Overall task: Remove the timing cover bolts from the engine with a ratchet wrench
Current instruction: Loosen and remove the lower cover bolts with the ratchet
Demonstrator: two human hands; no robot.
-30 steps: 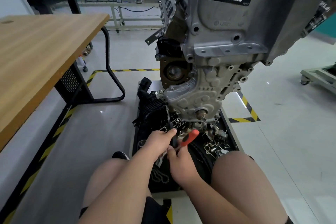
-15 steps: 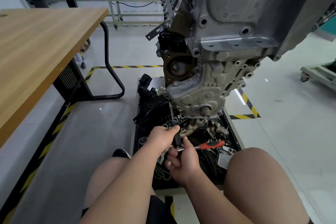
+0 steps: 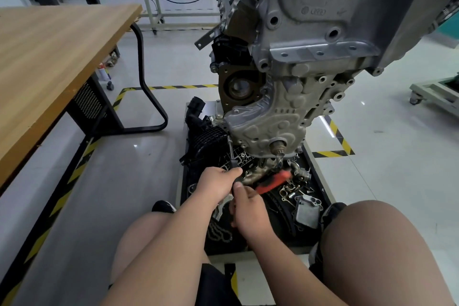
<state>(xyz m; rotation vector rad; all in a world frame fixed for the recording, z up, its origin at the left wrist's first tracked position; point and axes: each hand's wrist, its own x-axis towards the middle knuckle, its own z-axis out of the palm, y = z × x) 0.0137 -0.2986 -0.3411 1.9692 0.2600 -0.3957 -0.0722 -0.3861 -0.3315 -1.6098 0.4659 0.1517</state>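
Observation:
A grey engine (image 3: 310,40) stands upright on a black tray (image 3: 320,196). Its silver timing cover (image 3: 270,129) faces me at the bottom. A thin extension bar (image 3: 231,151) runs from the cover's lower left edge down to my left hand (image 3: 216,182), which grips the ratchet head. My right hand (image 3: 248,208) holds the ratchet wrench; its red and black handle (image 3: 273,180) is blurred and points up to the right. The socket's tip against the cover is too small to make out.
The tray holds loose metal parts (image 3: 295,186), a black intake piece (image 3: 203,134) and a gasket. A wooden table (image 3: 49,57) stands at left with black legs. Yellow-black floor tape (image 3: 335,141) borders the stand. My bare knees flank the tray.
The red ratchet handle swung from lying level to the right up to a tilt toward the upper right. Both hands stayed on the tool. The camera moved closer.

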